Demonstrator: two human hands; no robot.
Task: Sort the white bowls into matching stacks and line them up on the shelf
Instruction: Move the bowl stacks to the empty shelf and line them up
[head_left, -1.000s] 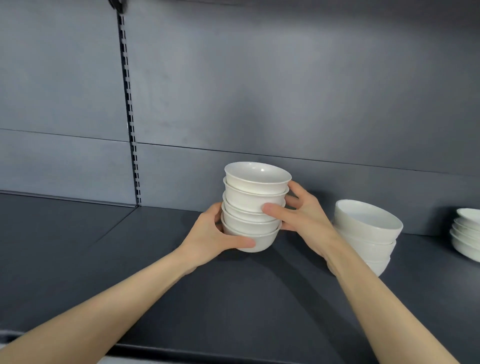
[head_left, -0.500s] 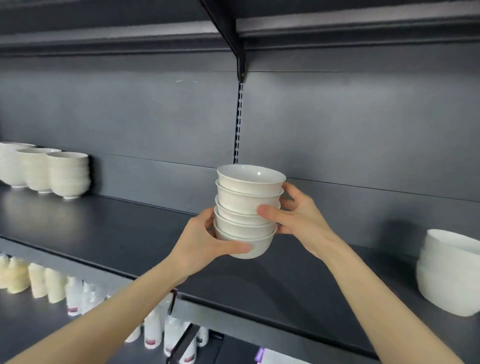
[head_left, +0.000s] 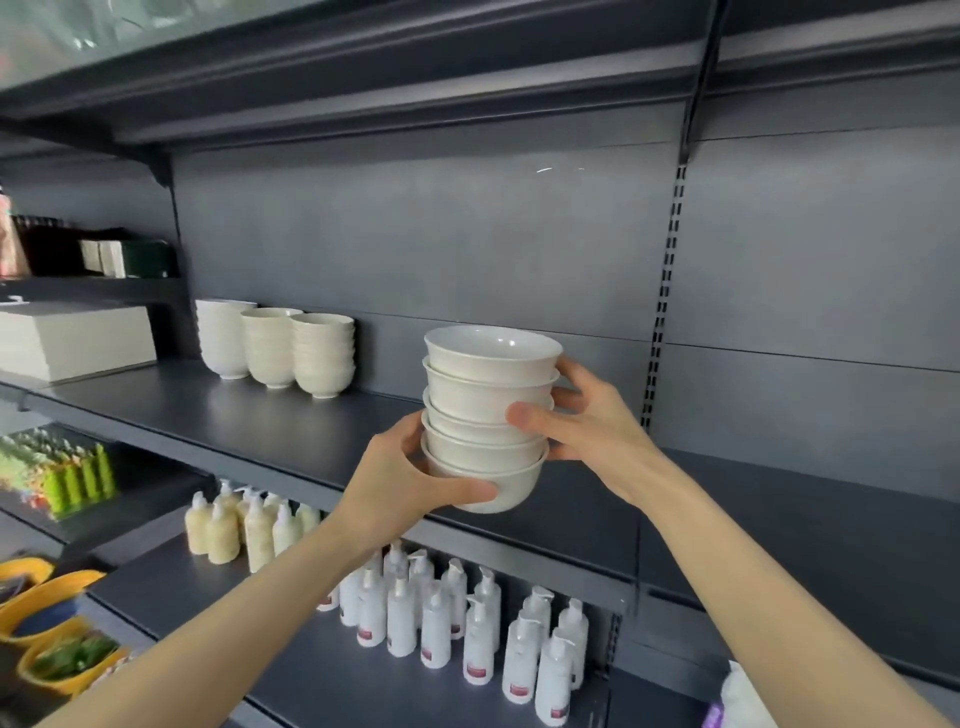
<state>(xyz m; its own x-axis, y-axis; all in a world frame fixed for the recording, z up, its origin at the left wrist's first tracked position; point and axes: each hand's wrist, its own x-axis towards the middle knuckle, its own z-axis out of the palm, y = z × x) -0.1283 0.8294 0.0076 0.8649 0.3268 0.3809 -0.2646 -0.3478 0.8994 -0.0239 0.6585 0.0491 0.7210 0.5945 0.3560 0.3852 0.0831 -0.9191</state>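
Bowls of white ceramic (head_left: 488, 415), five nested in one stack, are held up at the front of the dark grey metal shelf (head_left: 260, 415); whether the stack is over the board or just before its edge is hard to tell. The left hand (head_left: 400, 483) grips the bottom bowl with its thumb across the near wall and its fingers hidden behind. The right hand (head_left: 587, 421) clasps the middle bowls from the right, fingertips partly out of sight. Well to the left on the same shelf, three stacks of white bowls (head_left: 275, 345) stand in a row, too blurred to count. Below, white pump bottles (head_left: 457, 623) crowd a lower shelf, labels unreadable, and yellow tubs (head_left: 47, 597) are cut off at the bottom-left edge.
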